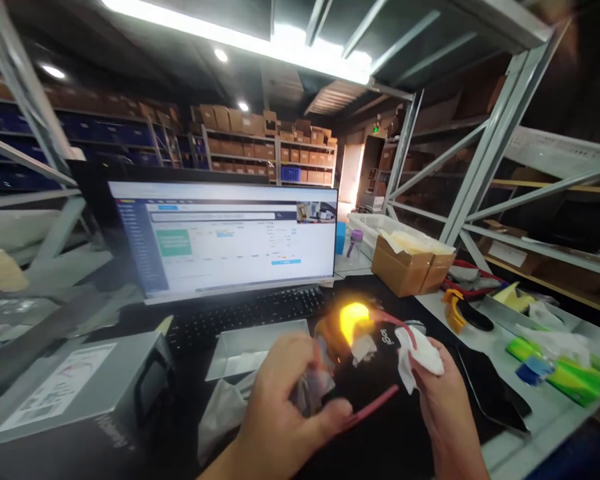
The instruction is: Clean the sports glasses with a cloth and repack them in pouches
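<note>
My left hand (285, 393) is closed round a crumpled clear plastic bag (313, 383) low in the middle of the view. My right hand (437, 400) pinches a piece of white paper or cloth (420, 353). Between and just above the hands glows an orange-yellow light on a small device (353, 323), with a red cable (375, 407) running under the hands across a black mat (380, 393). What exactly the glowing device is stays blurred.
A lit monitor (225, 237) and black keyboard (245, 313) stand behind the hands. A grey box (70, 393) sits at the left, an open cardboard box (410, 263) at the right, tools and green items (560, 370) on the right bench. Metal shelving surrounds the bench.
</note>
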